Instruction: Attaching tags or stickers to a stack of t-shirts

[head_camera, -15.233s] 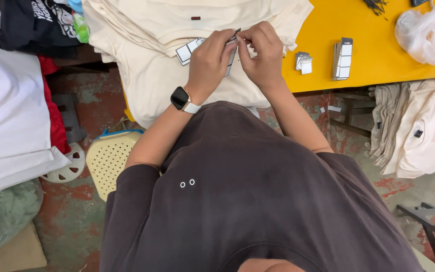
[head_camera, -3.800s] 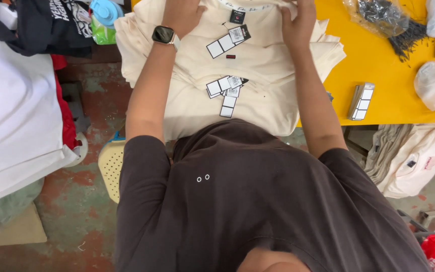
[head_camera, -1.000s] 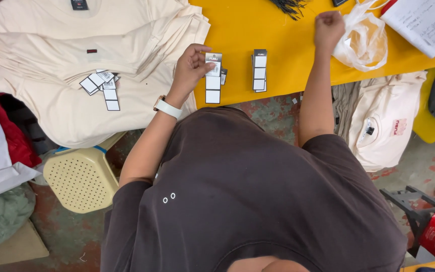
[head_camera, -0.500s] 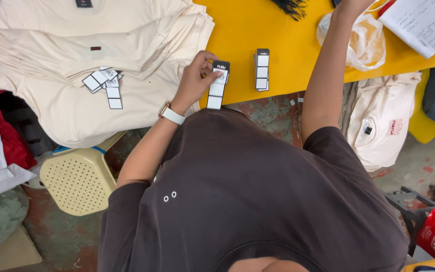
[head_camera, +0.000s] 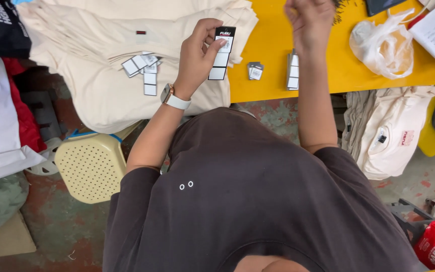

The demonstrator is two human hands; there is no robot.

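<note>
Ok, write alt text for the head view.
Seen from above, a person's left hand holds a black-and-white hang tag over a stack of cream shirts, while the right hand is raised above a yellow table with more tags.

Black-and-white hang tag (head_camera: 221, 53) upright above cream shirts.

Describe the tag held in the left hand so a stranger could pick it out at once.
Start at the pile of cream shirts beside the yellow table. Above the pile's right edge, the left hand, with a white watch on its wrist, holds a long hang tag. Unlike the loose tags on the shirts, it is lifted upright and has a black top.
</note>
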